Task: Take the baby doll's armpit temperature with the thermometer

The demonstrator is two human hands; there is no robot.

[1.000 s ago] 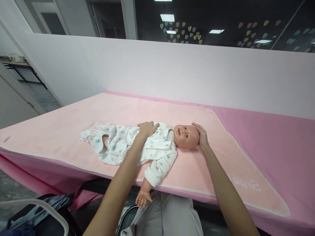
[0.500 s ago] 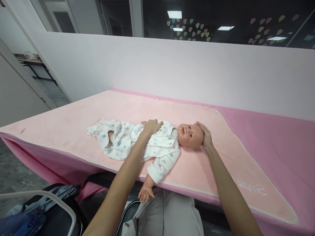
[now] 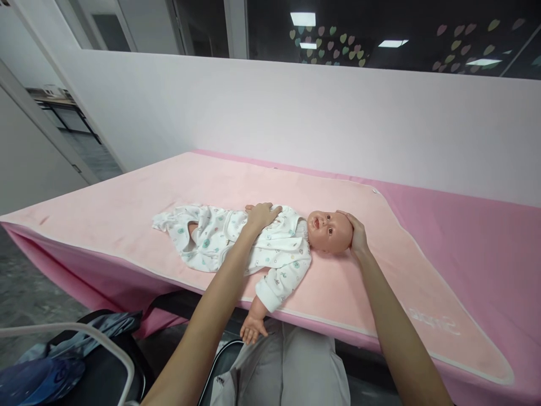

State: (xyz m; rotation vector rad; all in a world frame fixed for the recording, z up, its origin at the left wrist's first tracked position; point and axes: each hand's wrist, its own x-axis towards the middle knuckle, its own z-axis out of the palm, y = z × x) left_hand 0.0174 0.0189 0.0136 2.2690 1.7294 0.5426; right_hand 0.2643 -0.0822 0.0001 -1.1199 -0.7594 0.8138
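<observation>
A baby doll (image 3: 328, 232) lies on its back across a peach-coloured mat (image 3: 321, 304), head to the right, feet to the left. It wears a white patterned outfit (image 3: 207, 239). My left hand (image 3: 262, 217) rests flat on the doll's chest and belly, fingers stretched out. Against the crown of the head lies my right hand (image 3: 357, 232), its open fingers following the curve of the skull. One doll arm (image 3: 253, 322) hangs over the near edge of the table; the other hand shows just behind my left hand.
Pink cloth (image 3: 477, 237) covers the table beneath the mat. A white wall (image 3: 296, 113) with a dark window above runs along the far side. At the lower left stands a black chair (image 3: 105, 372) with blue clothing on it and a pale curved tube (image 3: 105, 341) before it.
The view has shifted slightly, so everything sits a little higher and to the right. Both hands keep their places on the doll.
</observation>
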